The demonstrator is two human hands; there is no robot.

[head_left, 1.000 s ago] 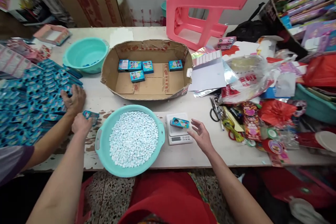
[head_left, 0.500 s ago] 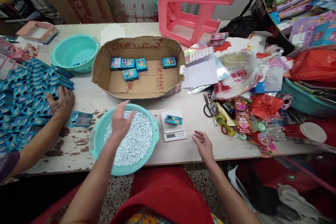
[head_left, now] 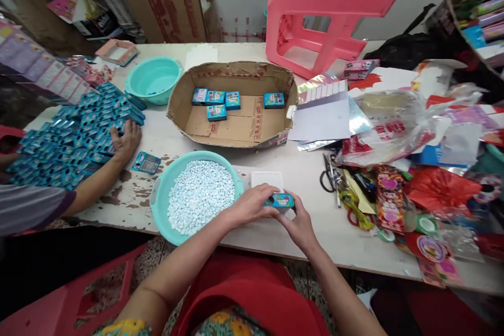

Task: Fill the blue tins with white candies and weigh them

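Observation:
Between my two hands is a small blue candy box (head_left: 281, 200), held at both ends in front of the white digital scale (head_left: 266, 180). My left hand (head_left: 254, 203) grips its left end, fingers on top and thumb below. At the right end, my right hand (head_left: 298, 220) closes on it with thumb and fingers. The box and my hands cover the scale's display. To the left stands a turquoise basin (head_left: 158, 212) holding a heap of small pale candies (head_left: 200, 197). Behind lies a cut-down cardboard box (head_left: 236, 135) with several blue candy boxes (head_left: 216, 112) inside.
A co-worker's hand (head_left: 126, 142) rests at a big stack of blue boxes (head_left: 84, 142) on the left. A flat blue box (head_left: 146, 163) lies nearby. Scissors (head_left: 327, 174), plastic bags (head_left: 388, 128) and packaging crowd the right. A pink stool (head_left: 289, 10) and second turquoise basin (head_left: 153, 80) are behind.
The candy box has been lifted off the scale and is now in both my hands. My left hand came across from above the candy basin. The view has shifted left.

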